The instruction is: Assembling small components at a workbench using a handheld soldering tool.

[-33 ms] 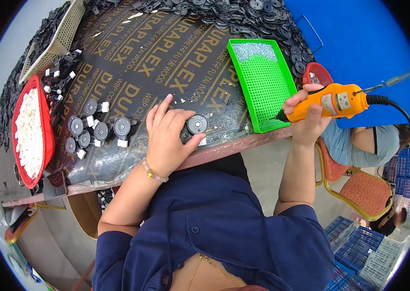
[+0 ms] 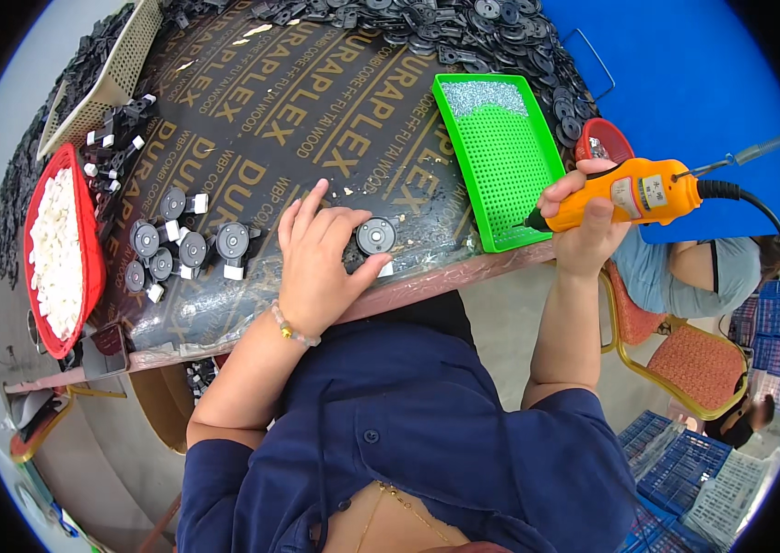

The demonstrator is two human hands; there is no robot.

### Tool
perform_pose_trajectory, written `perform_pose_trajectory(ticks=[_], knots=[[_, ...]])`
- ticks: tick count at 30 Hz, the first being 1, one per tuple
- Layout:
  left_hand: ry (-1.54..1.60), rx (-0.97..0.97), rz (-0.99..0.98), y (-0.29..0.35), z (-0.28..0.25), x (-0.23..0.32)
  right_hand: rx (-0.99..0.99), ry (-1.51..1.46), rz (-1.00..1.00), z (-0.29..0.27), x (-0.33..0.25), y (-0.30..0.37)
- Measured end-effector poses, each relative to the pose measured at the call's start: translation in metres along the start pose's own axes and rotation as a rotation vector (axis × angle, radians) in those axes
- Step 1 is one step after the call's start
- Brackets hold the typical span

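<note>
My left hand rests on the table, thumb and index finger closed around the near-left side of a round black plastic part with a grey disc centre. A bit of white shows under that part, by the thumb tip. My right hand grips an orange electric screwdriver, its bit pointing left above the near end of a green perforated tray. Small silvery screws are heaped at the tray's far end. Left of my left hand lie several black round parts with white blocks.
A red basket of white pieces stands at the left. Black parts pile along the far edge. Beside the tray sits a red bowl. A black cable and a spring run from the screwdriver. Another person sits at the right.
</note>
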State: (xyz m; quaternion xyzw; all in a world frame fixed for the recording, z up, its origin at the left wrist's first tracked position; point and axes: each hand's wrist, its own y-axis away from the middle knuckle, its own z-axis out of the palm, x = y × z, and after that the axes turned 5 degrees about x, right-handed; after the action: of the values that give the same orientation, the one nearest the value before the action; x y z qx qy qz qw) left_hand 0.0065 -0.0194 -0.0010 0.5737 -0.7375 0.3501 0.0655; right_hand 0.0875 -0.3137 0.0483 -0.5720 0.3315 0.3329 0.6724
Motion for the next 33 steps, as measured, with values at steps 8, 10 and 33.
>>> perform_pose_trajectory(ticks=[8, 10, 33], knots=[[-0.013, -0.007, -0.009, 0.001, 0.0, 0.0, 0.001, 0.005, -0.006, -0.001, -0.001, 0.002], [-0.007, -0.004, -0.01, 0.001, -0.003, 0.002, -0.014, 0.014, -0.011, -0.001, -0.004, 0.002], [0.058, -0.008, 0.015, 0.0, -0.001, -0.005, -0.442, -0.394, 0.275, 0.122, -0.017, 0.029]])
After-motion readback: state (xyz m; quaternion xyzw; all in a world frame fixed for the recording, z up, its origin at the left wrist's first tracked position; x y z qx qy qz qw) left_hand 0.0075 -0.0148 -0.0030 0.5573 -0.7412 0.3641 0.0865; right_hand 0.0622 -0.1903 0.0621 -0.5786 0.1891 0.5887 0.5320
